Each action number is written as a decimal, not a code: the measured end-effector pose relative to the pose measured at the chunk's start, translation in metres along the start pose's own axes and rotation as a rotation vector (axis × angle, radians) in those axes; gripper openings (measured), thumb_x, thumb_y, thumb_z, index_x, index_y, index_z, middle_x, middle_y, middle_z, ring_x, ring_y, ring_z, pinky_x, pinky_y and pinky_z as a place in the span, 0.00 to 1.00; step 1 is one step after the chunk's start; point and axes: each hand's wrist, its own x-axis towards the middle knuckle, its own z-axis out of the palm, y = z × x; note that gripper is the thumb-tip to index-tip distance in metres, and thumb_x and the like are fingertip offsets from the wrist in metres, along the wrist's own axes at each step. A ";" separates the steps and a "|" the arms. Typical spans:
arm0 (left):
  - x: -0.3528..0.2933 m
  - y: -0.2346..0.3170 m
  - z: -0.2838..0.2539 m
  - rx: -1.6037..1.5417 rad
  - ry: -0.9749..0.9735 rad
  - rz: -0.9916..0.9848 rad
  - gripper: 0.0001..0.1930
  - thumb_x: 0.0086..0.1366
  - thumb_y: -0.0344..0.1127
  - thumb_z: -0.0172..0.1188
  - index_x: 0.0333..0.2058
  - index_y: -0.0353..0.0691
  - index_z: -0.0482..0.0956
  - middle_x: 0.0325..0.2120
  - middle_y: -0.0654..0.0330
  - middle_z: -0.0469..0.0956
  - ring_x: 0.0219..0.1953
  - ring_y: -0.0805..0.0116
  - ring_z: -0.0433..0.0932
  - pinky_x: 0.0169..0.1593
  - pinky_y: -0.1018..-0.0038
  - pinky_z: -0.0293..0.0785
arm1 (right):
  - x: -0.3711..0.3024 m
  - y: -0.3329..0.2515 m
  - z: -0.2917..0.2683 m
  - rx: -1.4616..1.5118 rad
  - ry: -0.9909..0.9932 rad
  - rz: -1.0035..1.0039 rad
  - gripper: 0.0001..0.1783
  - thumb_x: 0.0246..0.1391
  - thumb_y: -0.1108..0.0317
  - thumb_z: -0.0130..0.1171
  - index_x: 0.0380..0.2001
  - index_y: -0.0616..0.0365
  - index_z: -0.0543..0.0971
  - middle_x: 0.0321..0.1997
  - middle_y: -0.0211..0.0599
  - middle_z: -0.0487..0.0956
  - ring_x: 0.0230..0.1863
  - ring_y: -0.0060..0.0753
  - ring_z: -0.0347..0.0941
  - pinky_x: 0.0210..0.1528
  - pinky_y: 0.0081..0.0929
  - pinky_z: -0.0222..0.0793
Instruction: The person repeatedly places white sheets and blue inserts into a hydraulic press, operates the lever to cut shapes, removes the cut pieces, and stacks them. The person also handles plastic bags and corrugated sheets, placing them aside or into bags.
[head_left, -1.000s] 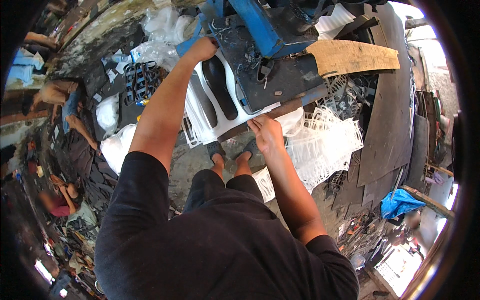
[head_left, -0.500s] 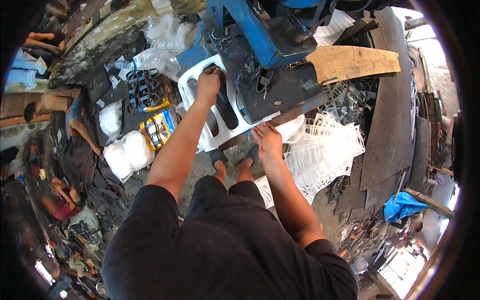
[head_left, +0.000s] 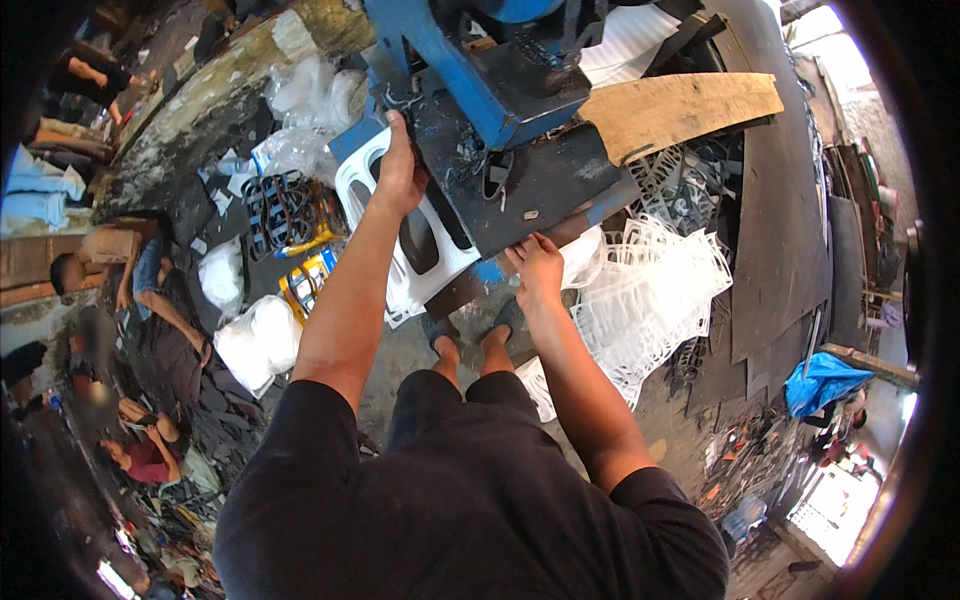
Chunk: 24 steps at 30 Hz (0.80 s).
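Note:
A blue press [head_left: 480, 80] stands ahead of me, with a black pad [head_left: 560, 185] on its bed. Left of the pad lies a stack of white sheets [head_left: 440, 275] with long oval cutouts. My left hand [head_left: 400, 175] rests between the sheets and the pad, a digit stretched out toward the press; its other fingers are partly hidden. My right hand [head_left: 540, 268] is at the pad's front edge, its fingertips pressed together. Whatever they pinch there is too small to make out. On the pad sits a small dark ring-shaped piece [head_left: 497, 175].
Cut white lattice sheets [head_left: 650, 300] pile up at the right, below a tan board [head_left: 690, 108]. White bags [head_left: 258, 340], black strap-like pieces [head_left: 280, 215] and a yellow package [head_left: 305, 285] lie at the left. A person [head_left: 135, 260] sits farther left.
The white sheets have shifted left, off the pad's front corner. My left hand has straightened from a closed grip and moved slightly left. My right fingertips have come onto the pad's edge.

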 end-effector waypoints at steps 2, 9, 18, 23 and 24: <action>0.006 0.005 0.005 -0.058 -0.042 -0.068 0.45 0.62 0.78 0.38 0.59 0.42 0.71 0.55 0.59 0.76 0.58 0.61 0.71 0.64 0.64 0.62 | 0.012 -0.007 0.001 -0.012 0.021 -0.032 0.09 0.64 0.73 0.50 0.43 0.67 0.74 0.39 0.37 0.77 0.38 0.30 0.75 0.43 0.26 0.76; -0.004 0.006 0.024 -0.175 -0.063 -0.001 0.48 0.60 0.80 0.35 0.62 0.43 0.68 0.59 0.55 0.72 0.62 0.55 0.69 0.67 0.62 0.58 | 0.048 -0.012 -0.007 -0.049 -0.031 -0.032 0.09 0.65 0.74 0.45 0.41 0.61 0.75 0.38 0.34 0.79 0.37 0.31 0.77 0.40 0.25 0.73; -0.151 0.118 0.214 -0.132 0.047 1.527 0.06 0.70 0.33 0.55 0.42 0.40 0.78 0.35 0.59 0.78 0.40 0.73 0.75 0.46 0.78 0.71 | -0.002 -0.231 -0.020 -1.179 -0.069 -1.164 0.25 0.54 0.63 0.63 0.52 0.65 0.73 0.48 0.57 0.77 0.49 0.55 0.74 0.50 0.44 0.70; -0.219 0.211 0.399 0.248 -0.338 1.739 0.06 0.67 0.35 0.55 0.37 0.42 0.79 0.32 0.61 0.78 0.37 0.72 0.75 0.41 0.76 0.70 | -0.174 -0.500 0.112 -1.369 0.397 -2.101 0.21 0.62 0.60 0.54 0.54 0.62 0.72 0.53 0.52 0.75 0.53 0.54 0.73 0.54 0.43 0.69; -0.217 0.212 0.430 0.413 -0.327 1.772 0.06 0.67 0.36 0.55 0.36 0.42 0.79 0.31 0.61 0.78 0.36 0.72 0.76 0.40 0.75 0.70 | -0.179 -0.520 0.120 -1.409 0.459 -2.176 0.21 0.62 0.60 0.54 0.53 0.62 0.73 0.52 0.51 0.76 0.52 0.54 0.73 0.53 0.43 0.69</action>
